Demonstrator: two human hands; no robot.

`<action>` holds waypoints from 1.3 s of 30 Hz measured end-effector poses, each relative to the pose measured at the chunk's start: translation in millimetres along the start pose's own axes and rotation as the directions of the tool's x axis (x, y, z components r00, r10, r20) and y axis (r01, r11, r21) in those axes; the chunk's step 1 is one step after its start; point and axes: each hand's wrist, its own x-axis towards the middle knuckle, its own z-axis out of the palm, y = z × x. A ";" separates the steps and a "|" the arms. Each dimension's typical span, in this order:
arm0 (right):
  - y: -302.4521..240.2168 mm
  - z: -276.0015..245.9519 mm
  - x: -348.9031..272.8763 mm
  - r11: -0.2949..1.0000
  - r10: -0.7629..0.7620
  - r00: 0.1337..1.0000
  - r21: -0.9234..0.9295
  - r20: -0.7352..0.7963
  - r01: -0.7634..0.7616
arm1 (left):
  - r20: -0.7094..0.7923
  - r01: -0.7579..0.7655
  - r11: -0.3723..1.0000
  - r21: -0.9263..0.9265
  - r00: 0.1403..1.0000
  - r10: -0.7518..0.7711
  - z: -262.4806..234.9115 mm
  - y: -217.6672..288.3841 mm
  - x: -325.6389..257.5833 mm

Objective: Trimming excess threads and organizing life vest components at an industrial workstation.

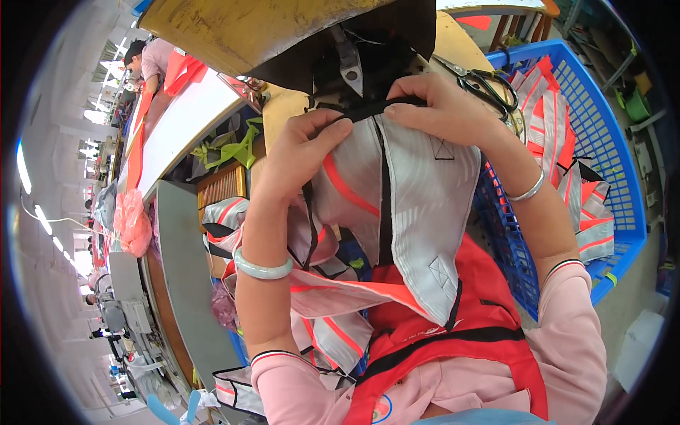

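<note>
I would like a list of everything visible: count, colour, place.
Held fabric piece: 1, grey, black-trimmed, centre
Machine: 1, worn yellow, top centre
Scissors: 1, black-handled, upper right
Basket: 1, blue, right
Basket fabrics: several, grey, orange-red, right
Plastic bag: 1, red, left
Table: 1, white, upper left
Co-worker: 1, pink top, upper left
Apron: 1, red, lower centre
Bangles: 2, pale green, silver, forearms
Left hand, right hand: 2, bare, centre

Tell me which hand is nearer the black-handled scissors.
Right. The right hand is just below-left of the scissors; the left hand is well farther left, beyond the right one.
</note>
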 end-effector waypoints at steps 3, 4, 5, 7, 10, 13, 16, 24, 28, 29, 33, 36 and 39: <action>0.2 -1.0 7.6 0.997 -0.051 0.999 -0.057 -0.001 0.051 | 0.009 -0.001 1.000 -0.004 1.000 0.001 -3.7 -1.9 3.8; 2.4 -1.4 10.6 0.998 -0.032 0.999 -0.053 -0.001 0.032 | 0.008 0.000 1.000 -0.004 1.000 0.000 -4.9 -2.2 5.2; 4.1 -1.5 13.0 0.999 -0.013 1.000 -0.049 -0.001 0.013 | 0.021 0.008 1.000 0.004 1.000 -0.008 -6.2 -2.3 8.0; 5.6 -1.9 15.0 0.999 -0.012 1.000 -0.048 -0.005 0.012 | 0.035 0.015 1.000 0.009 0.999 -0.016 -7.5 -2.2 11.1; 7.7 -2.7 18.2 0.998 -0.019 1.000 -0.054 -0.012 0.018 | 0.035 0.011 1.000 0.012 0.999 -0.012 -8.9 -1.5 13.8; 8.7 -3.1 23.1 0.997 -0.051 0.999 -0.067 -0.019 0.050 | 0.012 0.004 1.000 0.016 1.000 -0.004 -11.1 -2.4 15.7; 5.8 -4.0 24.8 0.994 -0.072 0.997 -0.085 -0.022 0.070 | -0.014 -0.012 1.000 -0.018 1.000 0.011 -10.8 -1.8 17.0; 4.3 -9.8 19.4 0.989 -0.080 0.993 -0.131 -0.088 0.068 | -0.078 -0.050 0.998 -0.031 0.996 0.047 -12.2 -4.6 19.8; -3.7 -26.5 -7.8 0.989 -0.108 0.993 -0.104 -0.054 0.102 | -0.134 -0.079 0.996 -0.047 0.988 0.072 -27.7 -12.7 3.0; -7.0 -26.1 -23.9 0.986 -0.132 0.991 -0.098 0.006 0.132 | -0.112 -0.093 0.995 -0.025 0.990 0.089 -25.6 -12.2 -9.9; 10.6 -21.2 -93.2 0.994 -0.067 0.836 -0.039 0.544 0.105 | -0.224 -0.151 0.965 0.213 0.954 0.199 -10.2 -14.4 -65.6; 19.7 -23.9 -138.7 0.996 0.086 0.769 -0.075 0.634 -0.049 | -0.275 -0.307 0.874 0.378 0.864 0.422 26.2 -5.0 -113.4; -14.6 -2.7 -140.1 0.982 -0.036 0.942 -0.165 0.335 0.096 | -0.171 -0.574 0.630 0.523 0.654 0.737 63.5 -13.0 -146.9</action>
